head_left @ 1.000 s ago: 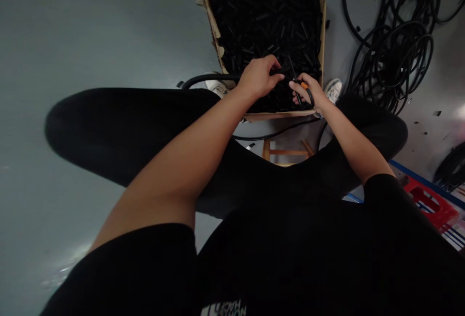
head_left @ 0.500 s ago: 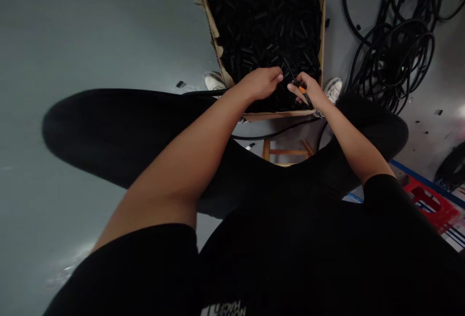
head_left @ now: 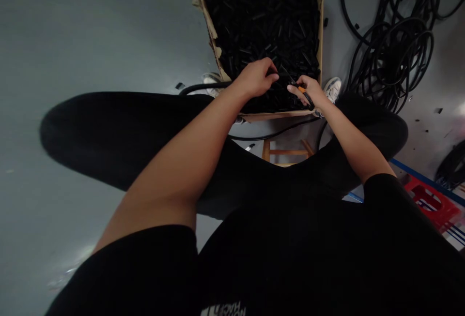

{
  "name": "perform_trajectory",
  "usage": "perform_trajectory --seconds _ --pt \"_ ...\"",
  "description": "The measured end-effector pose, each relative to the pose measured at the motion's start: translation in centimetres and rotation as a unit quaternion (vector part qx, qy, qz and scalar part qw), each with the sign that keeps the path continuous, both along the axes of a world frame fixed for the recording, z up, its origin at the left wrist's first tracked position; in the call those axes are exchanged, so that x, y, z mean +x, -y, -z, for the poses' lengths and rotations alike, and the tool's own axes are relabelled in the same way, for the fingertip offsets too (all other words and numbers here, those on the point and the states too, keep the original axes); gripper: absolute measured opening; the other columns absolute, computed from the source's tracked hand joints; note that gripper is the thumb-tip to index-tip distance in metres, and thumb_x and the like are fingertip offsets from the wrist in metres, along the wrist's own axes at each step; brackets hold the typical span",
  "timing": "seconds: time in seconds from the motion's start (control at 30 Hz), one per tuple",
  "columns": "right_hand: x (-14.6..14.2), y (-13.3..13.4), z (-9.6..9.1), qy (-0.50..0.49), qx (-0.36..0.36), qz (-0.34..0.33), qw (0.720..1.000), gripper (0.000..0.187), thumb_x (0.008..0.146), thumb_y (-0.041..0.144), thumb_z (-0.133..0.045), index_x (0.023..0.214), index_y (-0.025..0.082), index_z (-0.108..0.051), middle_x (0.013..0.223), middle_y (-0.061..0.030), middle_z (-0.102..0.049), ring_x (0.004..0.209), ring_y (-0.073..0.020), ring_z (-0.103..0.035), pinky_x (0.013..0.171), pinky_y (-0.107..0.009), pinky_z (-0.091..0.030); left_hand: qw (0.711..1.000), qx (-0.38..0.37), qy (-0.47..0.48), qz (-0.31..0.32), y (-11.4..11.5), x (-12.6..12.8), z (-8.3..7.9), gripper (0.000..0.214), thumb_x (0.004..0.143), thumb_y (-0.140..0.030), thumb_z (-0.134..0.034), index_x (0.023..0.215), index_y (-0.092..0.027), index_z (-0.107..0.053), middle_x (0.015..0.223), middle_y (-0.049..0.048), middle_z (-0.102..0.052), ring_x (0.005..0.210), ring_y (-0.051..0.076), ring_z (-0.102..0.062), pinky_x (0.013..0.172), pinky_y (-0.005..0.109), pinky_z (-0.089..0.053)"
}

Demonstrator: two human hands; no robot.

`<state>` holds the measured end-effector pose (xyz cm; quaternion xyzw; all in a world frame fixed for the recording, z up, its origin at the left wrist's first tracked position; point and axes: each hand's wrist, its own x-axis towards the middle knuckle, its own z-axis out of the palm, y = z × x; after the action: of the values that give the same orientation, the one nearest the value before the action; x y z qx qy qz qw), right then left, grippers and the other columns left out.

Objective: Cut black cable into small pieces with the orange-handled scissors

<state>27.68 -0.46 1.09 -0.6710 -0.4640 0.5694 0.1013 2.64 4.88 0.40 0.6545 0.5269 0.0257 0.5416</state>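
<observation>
1. Left hand curls over a black cable, above the near edge of a cardboard box.
2. Right hand pinches a small orange-and-black object just over the box's black tubing pieces.

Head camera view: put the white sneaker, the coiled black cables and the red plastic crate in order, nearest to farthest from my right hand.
From the right hand:
1. White sneaker, just to its right, beside the cardboard box.
2. Coiled black cables, farther right, on the grey floor.
3. Red plastic crate, farthest, toward the lower right corner.
</observation>
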Motion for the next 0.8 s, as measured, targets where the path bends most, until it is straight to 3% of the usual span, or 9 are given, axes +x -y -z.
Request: perform_trajectory --seconds 0.2,0.43,0.57,0.7,0.8 --pt "0.4 -0.1 -0.5 -0.021 -0.017 -0.024 0.999 0.075 0.097 0.083 -0.101 0.104 0.029 -0.050 0.075 0.0082 -0.057 0.060 -0.0104 -0.058 0.049 -0.021 -0.046 0.998 0.034 0.053 0.017 -0.1 -0.4 0.9 0.051 0.104 -0.037 -0.080 0.153 -0.025 -0.084 0.144 0.0162 -0.085 0.152 0.045 -0.073 0.137 0.057 -0.054" --pt "0.9 -0.1 -0.6 0.001 -0.027 -0.008 1.000 0.066 0.101 0.067 -0.104 0.106 0.029 -0.051 0.075 0.0082 -0.056 0.055 -0.0102 -0.053 0.044 -0.021 -0.038 0.998 0.047 0.010 -0.033 0.2 -0.9 -0.1 0.049 0.108 -0.039 -0.074 0.157 -0.032 -0.079 0.158 0.0142 -0.080 0.163 0.048 -0.067 0.135 0.061 -0.053" --pt "0.0 0.6 -0.4 -0.009 -0.069 0.022 0.997 0.059 0.109 0.065 -0.097 0.110 0.030 -0.050 0.081 0.0063 -0.060 0.066 -0.0135 -0.066 0.050 -0.019 -0.050 0.997 0.040 -0.001 -0.069 0.1 -1.2 -0.2 0.051 0.110 -0.045 -0.075 0.158 -0.030 -0.075 0.160 0.0150 -0.081 0.162 0.049 -0.068 0.135 0.066 -0.052" --pt "-1.4 1.5 -0.7 -0.030 -0.066 0.033 0.997 0.059 0.107 0.065 -0.099 0.115 0.029 -0.052 0.094 0.0037 -0.063 0.077 -0.0135 -0.071 0.053 -0.017 -0.052 0.995 0.034 -0.022 -0.087 0.2 -0.6 0.5 0.050 0.114 -0.050 -0.075 0.157 -0.024 -0.071 0.160 0.0133 -0.082 0.166 0.039 -0.064 0.140 0.059 -0.050" --pt "-2.3 1.6 -1.3 -0.039 -0.061 0.020 0.997 0.062 0.107 0.070 -0.097 0.116 0.030 -0.052 0.094 0.0039 -0.061 0.076 -0.0133 -0.069 0.051 -0.017 -0.049 0.997 0.025 -0.020 -0.067 0.5 0.4 0.9 0.051 0.110 -0.047 -0.081 0.154 -0.022 -0.073 0.158 0.0153 -0.081 0.166 0.041 -0.065 0.141 0.055 -0.052"
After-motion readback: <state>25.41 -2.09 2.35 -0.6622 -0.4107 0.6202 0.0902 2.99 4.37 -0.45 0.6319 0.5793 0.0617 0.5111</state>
